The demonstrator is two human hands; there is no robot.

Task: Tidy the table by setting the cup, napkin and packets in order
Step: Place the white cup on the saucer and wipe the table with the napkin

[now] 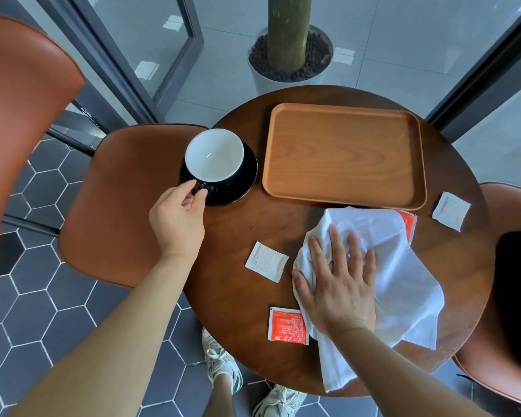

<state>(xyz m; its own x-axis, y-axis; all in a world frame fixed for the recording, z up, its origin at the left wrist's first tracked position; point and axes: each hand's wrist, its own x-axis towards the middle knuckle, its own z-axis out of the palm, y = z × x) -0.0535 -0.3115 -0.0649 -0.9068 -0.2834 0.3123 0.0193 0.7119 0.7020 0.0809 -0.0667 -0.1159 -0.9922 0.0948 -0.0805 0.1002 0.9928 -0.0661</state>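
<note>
You are standing over a round wooden table [241, 311], your sneakers [223, 361] showing on the hexagon-tiled floor below its near edge. Your right hand [337, 284] is lying flat with fingers spread, pressing down on a rumpled white napkin [403, 278] at the table's near right. A red packet [288, 325] is lying just left of that wrist, touching the napkin's edge, and a white packet [266, 261] is sitting a little farther on, beside your thumb. A second red packet [409, 221] is peeking out from under the napkin's far corner, while another white packet [451, 210] is lying near the right rim. Your left hand [178, 218] is pinching the handle of a cup [214, 155], dark outside and white inside, sitting on a dark saucer [241, 182] at the left edge. Beyond, an empty wooden tray [343, 155] is resting on the table's far side.
</note>
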